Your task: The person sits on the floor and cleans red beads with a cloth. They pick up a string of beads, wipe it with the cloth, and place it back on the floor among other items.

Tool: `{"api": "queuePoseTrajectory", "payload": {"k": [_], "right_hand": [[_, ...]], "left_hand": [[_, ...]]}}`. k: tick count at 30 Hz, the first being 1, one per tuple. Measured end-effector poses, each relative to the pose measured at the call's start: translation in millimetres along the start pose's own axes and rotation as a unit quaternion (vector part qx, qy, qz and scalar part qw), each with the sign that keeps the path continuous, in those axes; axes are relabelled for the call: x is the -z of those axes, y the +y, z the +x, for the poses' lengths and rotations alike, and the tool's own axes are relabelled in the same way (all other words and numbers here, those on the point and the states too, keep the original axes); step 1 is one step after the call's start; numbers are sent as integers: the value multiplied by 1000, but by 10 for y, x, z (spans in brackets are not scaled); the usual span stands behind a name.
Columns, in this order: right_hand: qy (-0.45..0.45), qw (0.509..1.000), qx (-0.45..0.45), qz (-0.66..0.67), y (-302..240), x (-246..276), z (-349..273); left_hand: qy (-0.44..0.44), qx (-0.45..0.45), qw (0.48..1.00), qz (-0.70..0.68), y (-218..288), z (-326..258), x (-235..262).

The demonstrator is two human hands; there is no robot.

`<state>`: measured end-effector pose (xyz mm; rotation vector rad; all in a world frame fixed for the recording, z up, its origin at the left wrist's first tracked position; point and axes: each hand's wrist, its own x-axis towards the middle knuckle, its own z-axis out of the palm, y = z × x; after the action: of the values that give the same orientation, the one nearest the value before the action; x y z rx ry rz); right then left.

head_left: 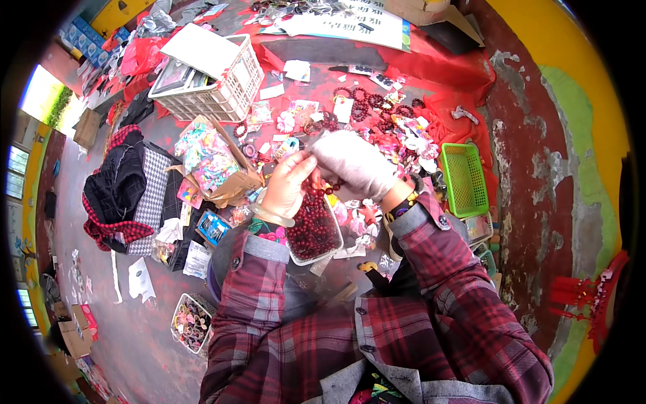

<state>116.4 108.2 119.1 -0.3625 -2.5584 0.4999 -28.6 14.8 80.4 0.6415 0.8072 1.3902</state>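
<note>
My left hand [289, 185] is bare, with a pale bangle [272, 215] at its wrist. Its thumb and forefinger are pinched together. Against it presses my right hand [353, 165] in a whitish glove, its fingers curled and partly hidden. A short string of dark red beads [330, 188] hangs between the two hands. Right below them, a white-rimmed container [340, 237] holds many loose dark red beads [313, 229]. Several finished-looking red bead bracelets [361, 106] lie on the red cloth beyond my hands.
A white plastic crate [232, 84] stands at the far left, near a cardboard box of colourful packets [208, 158]. To the right is a green basket [465, 180]. A dark jacket [114, 185] lies at left; a small basket of trinkets [192, 324] sits on the floor.
</note>
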Motion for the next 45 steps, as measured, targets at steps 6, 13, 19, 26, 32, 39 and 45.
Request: {"api": "queuePoseTrajectory", "payload": {"k": [6, 13, 19, 26, 32, 39, 45], "right_hand": [[2, 950, -258, 176, -111, -44, 41], [83, 961, -243, 100, -34, -37, -66], [58, 662, -386, 640, 77, -180, -60], [-75, 996, -31, -25, -112, 18, 0], [-78, 986, -54, -140, 3, -127, 33], [67, 705, -511, 487, -287, 91, 115], [94, 621, -539, 562, -155, -36, 57]], "left_hand": [[4, 51, 999, 4, -114, 48, 6], [28, 88, 996, -7, -74, 0, -78], [61, -18, 997, -31, -51, 52, -36], [22, 46, 996, 75, -114, 4, 49], [54, 49, 994, 76, -139, 2, 31], [42, 63, 996, -47, -192, 56, 19], [70, 17, 994, -85, -146, 31, 31]]}}
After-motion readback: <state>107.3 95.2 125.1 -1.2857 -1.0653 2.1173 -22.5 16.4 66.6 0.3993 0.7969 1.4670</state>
